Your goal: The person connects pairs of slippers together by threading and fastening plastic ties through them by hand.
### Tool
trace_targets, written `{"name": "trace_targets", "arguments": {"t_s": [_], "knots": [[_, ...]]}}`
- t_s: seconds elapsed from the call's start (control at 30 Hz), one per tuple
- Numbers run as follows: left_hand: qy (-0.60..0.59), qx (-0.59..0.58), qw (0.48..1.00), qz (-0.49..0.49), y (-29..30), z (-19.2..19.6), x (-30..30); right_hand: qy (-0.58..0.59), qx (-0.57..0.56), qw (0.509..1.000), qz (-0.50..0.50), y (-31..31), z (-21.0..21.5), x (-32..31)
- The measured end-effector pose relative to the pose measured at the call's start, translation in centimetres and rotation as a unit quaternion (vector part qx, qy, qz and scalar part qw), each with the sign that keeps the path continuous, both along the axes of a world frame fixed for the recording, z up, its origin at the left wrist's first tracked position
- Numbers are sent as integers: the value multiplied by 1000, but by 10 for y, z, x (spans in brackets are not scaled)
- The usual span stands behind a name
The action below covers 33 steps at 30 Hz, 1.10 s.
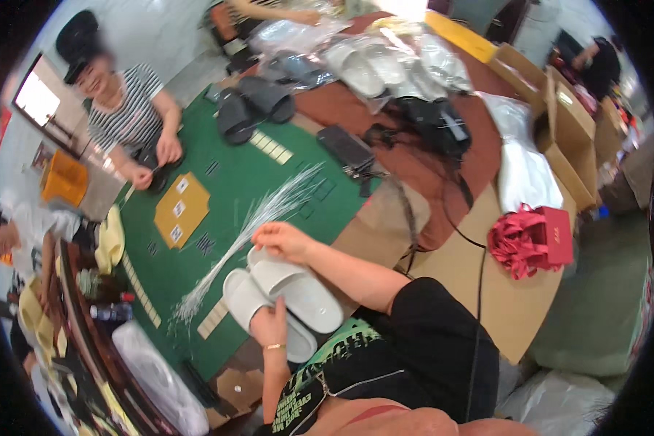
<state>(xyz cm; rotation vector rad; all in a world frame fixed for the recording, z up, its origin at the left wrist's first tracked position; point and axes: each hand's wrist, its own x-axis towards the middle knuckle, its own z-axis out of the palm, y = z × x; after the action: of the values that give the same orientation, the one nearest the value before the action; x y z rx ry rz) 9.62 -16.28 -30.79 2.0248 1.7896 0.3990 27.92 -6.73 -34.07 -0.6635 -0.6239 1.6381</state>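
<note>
My left hand [268,324] is wrapped round a pair of pale grey-white slide slippers, thumb over the strap of the nearer slipper [241,294]. The other slipper [316,304] lies beside it, both angled across the front of the green table top. My right hand [283,240] is just above the toe ends, its fingers bent in a pinch. What they hold, if anything, is too small to make out. Right behind these fingers, a loose bundle of thin white plastic strands [229,258] stretches across the green surface.
Dark slippers [251,105] sit at the table's far side. Bagged white slippers [363,69] are heaped behind, near a black bag [436,127]. A black cable [479,305] runs past my right arm to a red ribboned box [552,236]. Opposite, a person in stripes [134,109] handles a dark slipper.
</note>
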Motion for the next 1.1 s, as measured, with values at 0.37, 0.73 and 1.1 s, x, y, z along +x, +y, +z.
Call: {"name": "trace_targets", "arguments": {"t_s": [0.37, 0.73, 1.1], "knots": [[74, -9, 997, 10, 18, 42, -122, 34, -164, 985, -37, 10, -11, 8], [191, 80, 940, 273, -1, 139, -290, -26, -112, 993, 19, 10, -5, -9], [-93, 169, 965, 177, 7, 48, -184, -103, -129, 986, 3, 6, -8, -2]]}}
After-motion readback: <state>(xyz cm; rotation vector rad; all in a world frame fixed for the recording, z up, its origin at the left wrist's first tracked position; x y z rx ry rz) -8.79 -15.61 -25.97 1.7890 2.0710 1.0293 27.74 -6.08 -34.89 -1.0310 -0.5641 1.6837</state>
